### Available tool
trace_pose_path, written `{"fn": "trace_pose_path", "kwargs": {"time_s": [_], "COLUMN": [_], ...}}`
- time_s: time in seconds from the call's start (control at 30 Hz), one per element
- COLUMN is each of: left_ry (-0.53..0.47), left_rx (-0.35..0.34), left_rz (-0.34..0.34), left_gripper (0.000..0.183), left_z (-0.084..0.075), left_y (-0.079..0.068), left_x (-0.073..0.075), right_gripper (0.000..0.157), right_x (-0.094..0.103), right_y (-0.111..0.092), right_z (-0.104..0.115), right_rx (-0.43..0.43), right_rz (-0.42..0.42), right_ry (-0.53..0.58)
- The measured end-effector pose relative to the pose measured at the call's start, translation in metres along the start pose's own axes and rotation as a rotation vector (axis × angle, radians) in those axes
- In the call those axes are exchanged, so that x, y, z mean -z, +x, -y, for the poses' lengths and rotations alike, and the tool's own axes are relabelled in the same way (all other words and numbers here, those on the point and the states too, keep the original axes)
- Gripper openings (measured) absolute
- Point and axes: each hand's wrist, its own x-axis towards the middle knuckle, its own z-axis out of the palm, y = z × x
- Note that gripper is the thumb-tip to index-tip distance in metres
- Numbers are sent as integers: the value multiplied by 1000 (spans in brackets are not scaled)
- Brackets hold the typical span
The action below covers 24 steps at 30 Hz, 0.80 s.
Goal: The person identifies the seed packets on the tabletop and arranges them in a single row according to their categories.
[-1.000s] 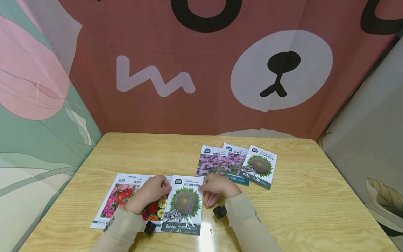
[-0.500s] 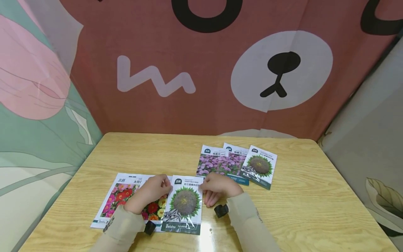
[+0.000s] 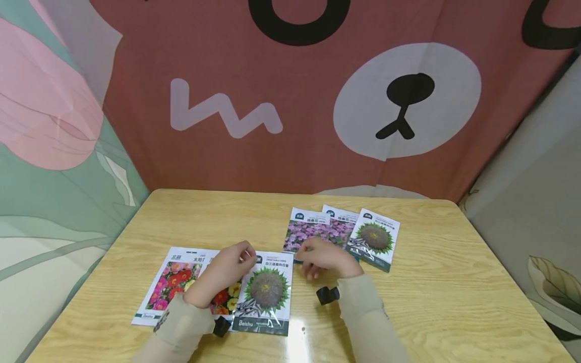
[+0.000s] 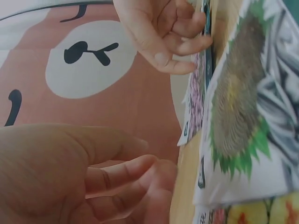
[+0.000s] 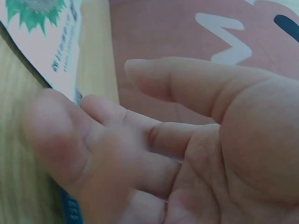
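Note:
A sunflower seed packet lies flat at the front of the table, overlapping a packet with red and yellow flowers. Left of these is a packet with pink and red flowers. My left hand hovers at the sunflower packet's upper left corner, its fingers loosely bent and holding nothing. Just right of that packet, my right hand is raised with relaxed fingers and nothing in them. It covers the lower edges of two purple-flower packets. In the right wrist view, thumb and fingers stand apart.
A second sunflower packet lies tilted at the right end of the back group, overlapping a purple-flower packet. All packets rest on a wooden table. A red cloth with a bear print hangs behind the table's far edge.
Both hands have come off the front sunflower packet's top corners. The left has lifted slightly up and right; the right has moved away to the right. The packets stay where they were.

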Motion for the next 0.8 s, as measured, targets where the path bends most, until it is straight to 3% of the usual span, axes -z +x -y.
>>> {"fn": "trace_pose_path", "kwargs": {"time_s": [0.2,0.47,0.63,0.8], "left_ry": [-35,-140,-222,-363], "left_rx": [-63,-233,-274,-241], "left_rz": [-61,-210,-196,-145], "left_gripper": [2,13,21,29], "left_z": [-13,-42,-59,-75], "left_y": [7,14,19,28], "left_x": [-8,-20,-33,-51], "right_gripper": [25,27,29,31], "right_x": [13,31,42,52], "right_y": [-5,-9,-14,-18], "right_z": [2,-3,-7,-14], "right_rx": [-1,14,26,39], "right_rz": [-107,-248,-316,-389], "right_ry": [-12,-66,-65,-41]}}
